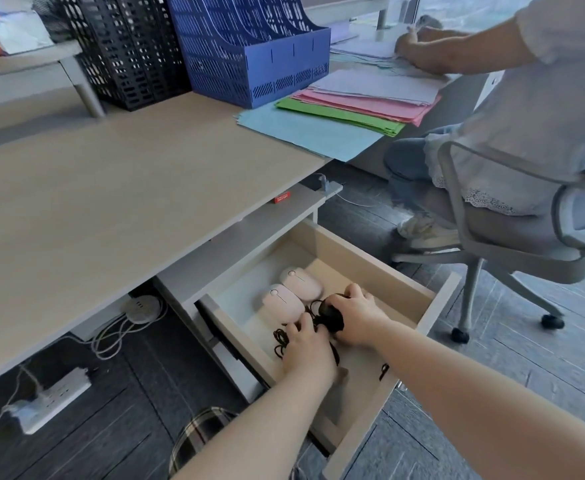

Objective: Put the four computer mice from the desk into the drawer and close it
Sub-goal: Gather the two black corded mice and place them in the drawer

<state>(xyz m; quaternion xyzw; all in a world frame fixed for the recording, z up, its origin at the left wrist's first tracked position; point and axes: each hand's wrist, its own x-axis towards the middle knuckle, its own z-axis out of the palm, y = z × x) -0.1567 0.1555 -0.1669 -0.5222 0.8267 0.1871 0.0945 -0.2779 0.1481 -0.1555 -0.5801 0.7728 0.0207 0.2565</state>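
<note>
The wooden drawer (pixel 370 268) under the desk (pixel 111 202) stands pulled out. Two pink mice lie side by side inside it, one nearer (pixel 282 303) and one farther back (pixel 301 282). A black wired mouse (pixel 332 315) sits to their right, and my right hand (pixel 360 318) is closed over it. My left hand (pixel 306 344) rests in the drawer on the tangled black cable (pixel 280 341); what lies under its palm is hidden. No mouse shows on the desk top.
Black (pixel 128 50) and blue (pixel 249 46) file racks stand at the back of the desk, with coloured paper sheets (pixel 336 116) to the right. Another person sits on a grey swivel chair (pixel 526 237) right of the drawer. A power strip (pixel 52 400) and cables lie on the floor.
</note>
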